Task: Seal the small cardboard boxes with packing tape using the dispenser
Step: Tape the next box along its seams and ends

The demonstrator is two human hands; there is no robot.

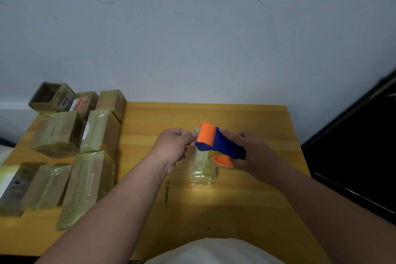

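Hands meet over a small box (202,174) that lies near the middle of the yellow wooden table (246,206). The small box is wrapped in shiny, see-through tape and points away from the person. The right hand (251,154) has its fingers curled around a tape dispenser (216,143), which is blue with an orange front and an orange wheel. The dispenser hangs just above the far half of the small box, with its orange end tipped toward the left hand (174,146). The left hand is closed up, with its fingertips pressed together right at the orange end, just above the small box's left side. It looks like it pinches the tape there, but the tape is too clear to be sure. Well to the left of the small box, a bunch of bigger cardboard boxes (70,146) sit close together on the table, most of them wrapped in tape too. One open box (46,96) stands at the far back of that bunch. Behind the small box, past the table's edge, rises a pale wall (192,38) with dark scuff marks.
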